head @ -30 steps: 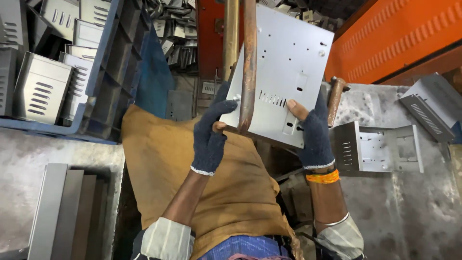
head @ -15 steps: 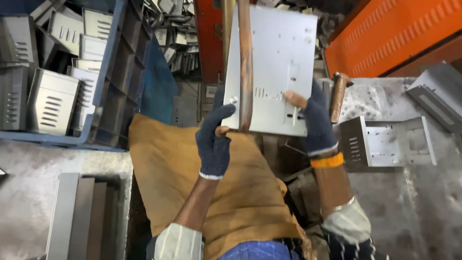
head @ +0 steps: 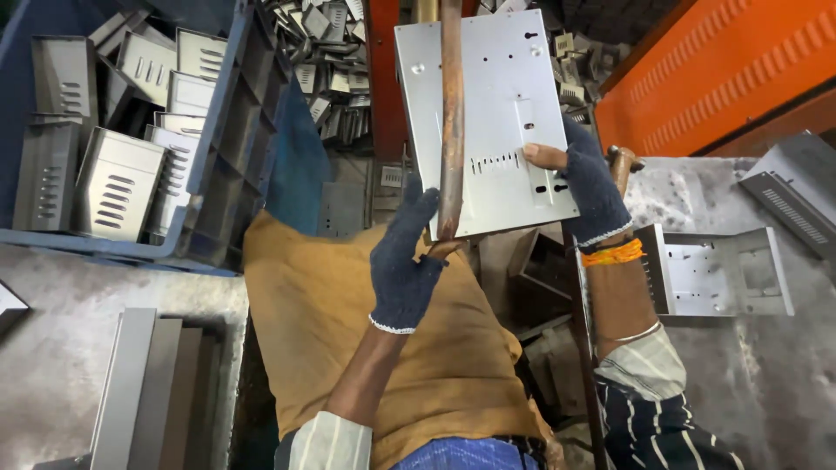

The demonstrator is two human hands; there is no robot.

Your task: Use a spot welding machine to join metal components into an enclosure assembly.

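Overhead, both gloved hands steady a punched grey sheet-metal panel (head: 488, 122) against a copper welding arm (head: 450, 122): left hand (head: 402, 261) cupping its lower edge, right hand (head: 588, 187) gripping its right edge, seemingly positioning it, where fine alignment matters next.

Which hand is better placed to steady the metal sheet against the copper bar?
Right hand: it already grips the sheet's right edge, thumb on its face. Left hand sits at the bottom corner by the bar.
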